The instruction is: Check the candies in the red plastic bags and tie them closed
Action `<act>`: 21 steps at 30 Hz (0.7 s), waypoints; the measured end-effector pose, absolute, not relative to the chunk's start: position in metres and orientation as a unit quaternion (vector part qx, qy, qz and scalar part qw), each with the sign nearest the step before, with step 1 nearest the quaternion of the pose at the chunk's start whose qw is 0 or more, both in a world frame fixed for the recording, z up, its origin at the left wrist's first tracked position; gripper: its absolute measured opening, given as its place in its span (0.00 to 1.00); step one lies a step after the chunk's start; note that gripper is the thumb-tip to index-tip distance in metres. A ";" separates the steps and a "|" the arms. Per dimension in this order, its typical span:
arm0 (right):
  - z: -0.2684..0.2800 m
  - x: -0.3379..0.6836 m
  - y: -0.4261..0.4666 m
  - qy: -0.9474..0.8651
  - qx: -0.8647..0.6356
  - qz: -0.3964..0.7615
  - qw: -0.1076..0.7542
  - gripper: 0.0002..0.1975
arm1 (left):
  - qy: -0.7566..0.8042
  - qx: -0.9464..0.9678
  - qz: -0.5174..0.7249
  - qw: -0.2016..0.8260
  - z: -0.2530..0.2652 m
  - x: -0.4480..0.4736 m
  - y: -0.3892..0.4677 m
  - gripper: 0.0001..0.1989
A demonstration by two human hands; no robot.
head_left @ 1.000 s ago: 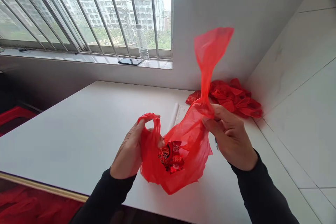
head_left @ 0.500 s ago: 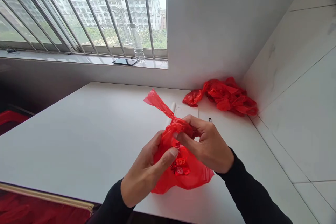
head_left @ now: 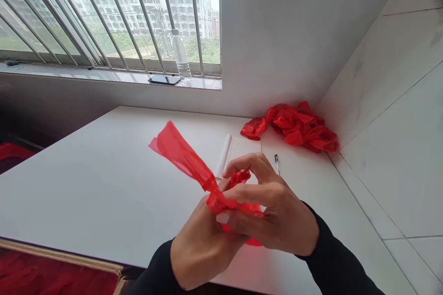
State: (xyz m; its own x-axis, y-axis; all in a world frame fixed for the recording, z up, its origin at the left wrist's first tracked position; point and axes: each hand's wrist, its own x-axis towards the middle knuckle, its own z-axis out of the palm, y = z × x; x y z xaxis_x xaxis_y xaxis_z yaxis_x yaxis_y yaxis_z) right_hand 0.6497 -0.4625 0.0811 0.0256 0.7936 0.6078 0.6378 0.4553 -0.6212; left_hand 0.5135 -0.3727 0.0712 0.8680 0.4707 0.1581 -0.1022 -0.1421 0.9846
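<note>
A thin red plastic bag (head_left: 187,156) is bunched between my two hands above the white table. Its loose, flattened end sticks out to the upper left. My right hand (head_left: 270,207) pinches the twisted part of the bag between thumb and fingers. Below and to the left, my left hand (head_left: 207,244) has its back towards me and is closed around the bag's body; most of its fingers are hidden. Only small patches of the body show between the hands, and the contents are out of sight.
Behind the hands on the white table (head_left: 104,184) lie an open notepad (head_left: 238,150) and a pen (head_left: 277,162). Crumpled red bags (head_left: 297,124) fill the back right corner. The windowsill holds a phone (head_left: 164,79) and a water bottle (head_left: 181,57). A box with red contents (head_left: 51,272) stands at lower left.
My left hand has turned over and wrapped round the bag, covering the red wrapped pieces seen before. The bag's loose end has swung left and looks longer. My right hand has shifted down slightly.
</note>
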 end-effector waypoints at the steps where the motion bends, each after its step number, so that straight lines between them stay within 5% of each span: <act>1: 0.081 0.650 -0.462 -0.698 -0.524 0.074 0.482 0.07 | 0.125 0.712 0.212 0.658 0.071 0.515 -0.372 0.04; 5: 0.078 0.661 -0.458 -0.655 -0.586 0.114 0.463 0.18 | 0.191 0.658 0.184 0.705 0.064 0.515 -0.357 0.22; 8: 0.076 0.670 -0.455 -0.628 -0.609 0.133 0.465 0.12 | 0.225 0.615 0.158 0.739 0.061 0.513 -0.349 0.26; 14: 0.078 0.664 -0.456 -0.593 -0.593 0.192 0.509 0.09 | 0.189 0.456 0.156 0.856 0.056 0.512 -0.338 0.14; 21: 0.071 0.670 -0.447 -0.621 -0.581 0.176 0.495 0.14 | 0.171 0.593 0.156 0.771 0.053 0.502 -0.333 0.07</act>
State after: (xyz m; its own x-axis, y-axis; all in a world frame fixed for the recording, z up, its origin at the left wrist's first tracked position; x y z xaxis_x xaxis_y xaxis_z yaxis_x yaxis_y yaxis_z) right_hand 0.6696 -0.4468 0.0707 0.1655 0.8971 0.4098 0.5481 0.2618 -0.7944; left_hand 0.5018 -0.3327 0.0528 0.8930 0.4432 -0.0785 -0.0375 0.2469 0.9683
